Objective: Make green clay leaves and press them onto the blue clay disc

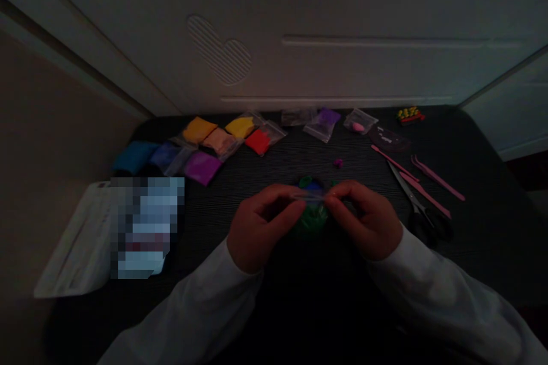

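The picture is dim, but both hands are seen well above the middle of the bench point(274, 165). The left hand point(263, 225) and the right hand point(368, 219) face each other, and a piece of clear plastic point(311, 195) is stretched between them. On each hand the thumb and first finger are pressed together, pinching one end of it. Just beneath lies something green point(313, 221), partly hidden by the fingers; what it is exactly, I cannot tell.

Behind the hands there is an open strip of the bench, where a small magenta lump point(338, 163) lies alone. Beyond it, near the back edge by the white panel point(351, 74), are a red packet point(258, 141), a yellow packet point(240, 127) and a purple packet point(329, 117). To the left, open room separates the left hand from a blurred bright sheet point(148, 228). On the right the room is narrower — the scissors point(413, 199) lie near the right hand, with their handles toward the sleeve. The pink tweezers point(440, 179) lie further out, well inside the right edge.
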`<state>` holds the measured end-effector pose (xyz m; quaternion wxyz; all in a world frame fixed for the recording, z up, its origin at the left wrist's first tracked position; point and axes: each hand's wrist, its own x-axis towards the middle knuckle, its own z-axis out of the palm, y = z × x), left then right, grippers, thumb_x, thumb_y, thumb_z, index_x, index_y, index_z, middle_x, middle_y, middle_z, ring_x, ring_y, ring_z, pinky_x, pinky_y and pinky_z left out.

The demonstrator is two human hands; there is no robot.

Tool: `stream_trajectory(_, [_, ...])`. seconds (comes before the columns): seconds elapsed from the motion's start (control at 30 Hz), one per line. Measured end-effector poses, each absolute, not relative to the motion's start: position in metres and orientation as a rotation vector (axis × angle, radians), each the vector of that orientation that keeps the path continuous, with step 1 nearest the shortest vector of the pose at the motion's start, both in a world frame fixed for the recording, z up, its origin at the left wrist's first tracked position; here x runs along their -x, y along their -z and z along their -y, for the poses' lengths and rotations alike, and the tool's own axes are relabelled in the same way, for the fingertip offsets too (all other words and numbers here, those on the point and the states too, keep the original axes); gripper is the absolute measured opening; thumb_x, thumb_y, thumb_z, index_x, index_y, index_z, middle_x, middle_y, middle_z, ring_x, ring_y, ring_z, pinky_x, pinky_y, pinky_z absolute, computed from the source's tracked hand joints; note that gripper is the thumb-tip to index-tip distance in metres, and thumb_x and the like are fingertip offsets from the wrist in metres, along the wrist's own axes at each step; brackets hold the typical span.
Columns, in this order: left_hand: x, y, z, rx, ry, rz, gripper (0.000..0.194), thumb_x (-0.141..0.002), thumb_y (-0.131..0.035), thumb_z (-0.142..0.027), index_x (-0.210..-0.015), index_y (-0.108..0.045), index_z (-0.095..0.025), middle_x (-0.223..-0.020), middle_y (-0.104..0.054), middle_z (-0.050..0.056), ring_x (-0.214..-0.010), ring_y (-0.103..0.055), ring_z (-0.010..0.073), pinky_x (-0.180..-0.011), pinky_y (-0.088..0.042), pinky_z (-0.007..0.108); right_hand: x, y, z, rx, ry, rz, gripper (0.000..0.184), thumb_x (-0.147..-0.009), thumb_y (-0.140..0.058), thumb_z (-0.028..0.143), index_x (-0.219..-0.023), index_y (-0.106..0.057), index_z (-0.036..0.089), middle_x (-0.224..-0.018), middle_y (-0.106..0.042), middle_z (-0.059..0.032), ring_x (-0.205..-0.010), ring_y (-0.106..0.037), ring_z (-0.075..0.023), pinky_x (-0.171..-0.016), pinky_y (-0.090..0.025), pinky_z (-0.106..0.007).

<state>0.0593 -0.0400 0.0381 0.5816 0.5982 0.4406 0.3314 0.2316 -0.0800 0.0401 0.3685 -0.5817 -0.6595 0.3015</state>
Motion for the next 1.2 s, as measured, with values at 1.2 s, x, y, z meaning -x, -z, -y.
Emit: stream_trajectory(1.2, [-0.0605, -0.0397, 0.0452, -1.902, -0.789, -1.004, 0.007, -0.072, -0.057, -0.018, -0.077, -0.061, -0.018, -0.077, -0.063, 0.0, -0.073, -0.059, 0.0097, -0.068, -0.045, 0.019, -0.2248, -0.0395, 0.0809, 1.331, -0.751, 1.801, 0.004, -0.073, -0.053, 0.016, -0.076, -0.057, 0.017, -0.066, -0.055, 0.0001, -0.063, -0.049, -0.0092, -0.058, -0.04, -0.023])
